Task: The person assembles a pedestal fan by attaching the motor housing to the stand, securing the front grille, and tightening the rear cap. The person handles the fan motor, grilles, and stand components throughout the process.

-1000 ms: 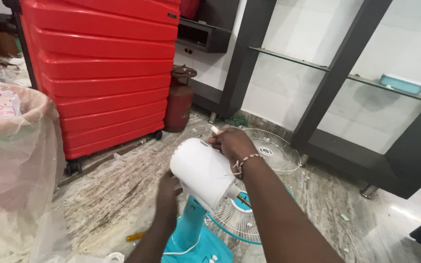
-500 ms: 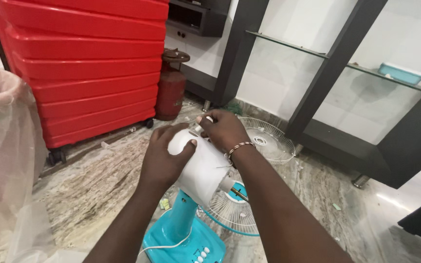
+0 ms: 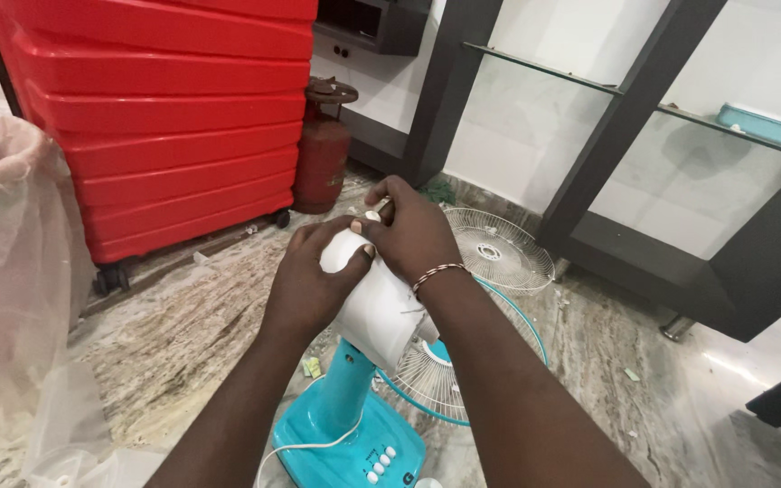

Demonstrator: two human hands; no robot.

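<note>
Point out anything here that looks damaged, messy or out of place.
The table fan is partly dismantled: one wire grille lies loose on the marble floor while both hands grip its white motor housing. Small scraps litter the floor.

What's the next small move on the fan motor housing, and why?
Probably a small turn or pull by the right hand on the small white knob it pinches atop the white motor housing. The left hand already braces the housing's side, and the fan's rear grille hangs below, front one off.
</note>
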